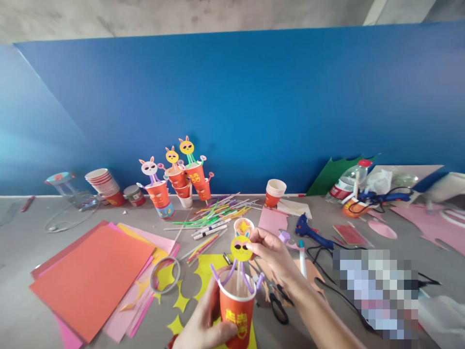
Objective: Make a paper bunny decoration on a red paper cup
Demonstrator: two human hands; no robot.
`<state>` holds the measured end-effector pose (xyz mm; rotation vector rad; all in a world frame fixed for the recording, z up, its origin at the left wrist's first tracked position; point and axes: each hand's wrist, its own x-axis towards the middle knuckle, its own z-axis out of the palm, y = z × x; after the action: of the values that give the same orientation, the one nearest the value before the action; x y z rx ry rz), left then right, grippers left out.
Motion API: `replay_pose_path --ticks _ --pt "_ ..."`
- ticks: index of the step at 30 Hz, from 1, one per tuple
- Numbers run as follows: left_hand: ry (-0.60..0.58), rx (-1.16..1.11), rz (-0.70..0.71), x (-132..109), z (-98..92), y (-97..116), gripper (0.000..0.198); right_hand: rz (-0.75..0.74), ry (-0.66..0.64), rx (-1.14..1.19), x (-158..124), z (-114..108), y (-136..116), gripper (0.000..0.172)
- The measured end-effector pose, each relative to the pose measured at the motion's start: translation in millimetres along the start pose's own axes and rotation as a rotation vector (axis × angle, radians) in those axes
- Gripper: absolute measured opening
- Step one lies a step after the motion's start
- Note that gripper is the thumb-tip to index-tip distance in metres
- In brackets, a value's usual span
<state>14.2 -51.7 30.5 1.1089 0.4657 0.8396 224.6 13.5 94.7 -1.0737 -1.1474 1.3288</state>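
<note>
My left hand (209,315) is wrapped round a red paper cup (232,305) with yellow characters, held upright near the front edge of the view. Purple pipe cleaners (229,275) stick out over its white rim to both sides. Above the cup stands a yellow round paper bunny face (241,248) with dark eyes, pink cheeks and pale blue ears. The thumb and fingers of my right hand (271,252) pinch the right edge of that face. Just behind it is another paper cup (243,225), partly hidden.
Finished-looking cup bunnies (158,194) stand at the back left beside stacked cups (103,184). Pipe cleaners (218,213) lie mid-table. Coloured paper (94,281) and a tape roll (165,275) are left; scissors (279,308), a blue glue gun (312,231) with its cord, and a bottle (350,179) are right.
</note>
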Motion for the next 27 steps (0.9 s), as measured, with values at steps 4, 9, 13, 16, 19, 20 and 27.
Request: replay_pose_path --ticks 4,9,13,16,19,20,27 --pt "-0.014 -0.012 0.013 0.4 1.3 0.8 0.088 -0.037 0.011 -0.035 0.7 -0.5 5.6 0.024" --pt "-0.015 -0.033 0.015 -0.3 0.0 -2.1 0.088 -0.044 0.009 -0.074 1.1 -1.6 7.8 0.027" --pt "-0.008 -0.03 0.0 -0.9 -0.5 -2.4 0.089 -0.04 -0.006 -0.095 1.7 -3.6 11.0 0.029" --pt "-0.008 -0.038 0.001 -1.3 -0.4 -2.8 0.088 -0.035 -0.015 -0.107 1.5 -4.7 14.0 0.028" --pt "-0.005 -0.04 0.006 -1.6 -0.4 -3.6 0.087 -0.055 -0.012 -0.14 0.5 -5.3 16.2 0.028" --pt "-0.005 -0.037 0.005 -1.7 -0.4 -3.9 0.087 -0.061 -0.012 -0.151 0.2 -5.3 16.5 0.028" --pt "0.001 -0.008 0.019 -1.1 -1.3 -5.6 0.088 -0.046 -0.018 -0.09 -2.2 -2.5 9.1 0.033"
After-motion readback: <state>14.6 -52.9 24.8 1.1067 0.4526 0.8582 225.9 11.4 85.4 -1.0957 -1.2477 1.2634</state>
